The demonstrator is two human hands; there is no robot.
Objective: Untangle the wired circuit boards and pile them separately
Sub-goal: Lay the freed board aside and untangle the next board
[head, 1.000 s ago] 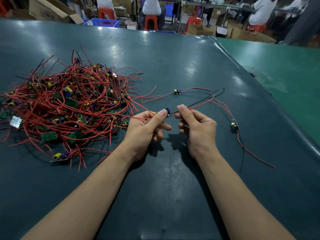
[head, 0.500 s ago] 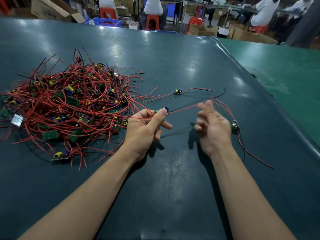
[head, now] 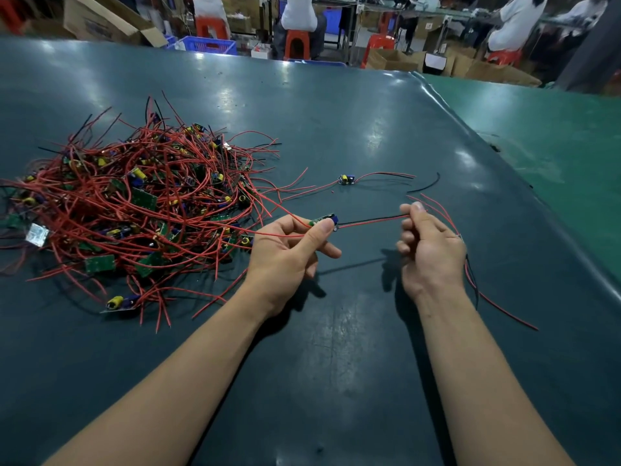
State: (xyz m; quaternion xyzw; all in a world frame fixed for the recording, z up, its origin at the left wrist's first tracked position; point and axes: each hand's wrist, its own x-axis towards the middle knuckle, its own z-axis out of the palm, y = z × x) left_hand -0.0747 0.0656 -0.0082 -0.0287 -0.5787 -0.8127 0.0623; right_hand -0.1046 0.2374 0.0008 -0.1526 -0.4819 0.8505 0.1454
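Over the bench (head: 336,364), head view: left hand (head: 289,250) pinches a small circuit board (head: 324,219); right hand (head: 430,250) pinches its red and black leads (head: 373,220), drawn taut. Tangled pile (head: 134,210) lies left. Risk: trailing red wire snags the pile, dragging boards along.

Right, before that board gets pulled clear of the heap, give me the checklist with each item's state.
1. Left hand holds the small board between thumb and fingers: ok.
2. Right hand pinches the board's red and black leads at their far end: ok.
3. Leads between the hands run straight, without loops: ok.
4. Board's other red wire is free of the tangled heap: not ok, it runs back into it.
5. Bare table to lay it on, apart from the heap: ok.
6. Separated board lies clear of the held leads: ok.
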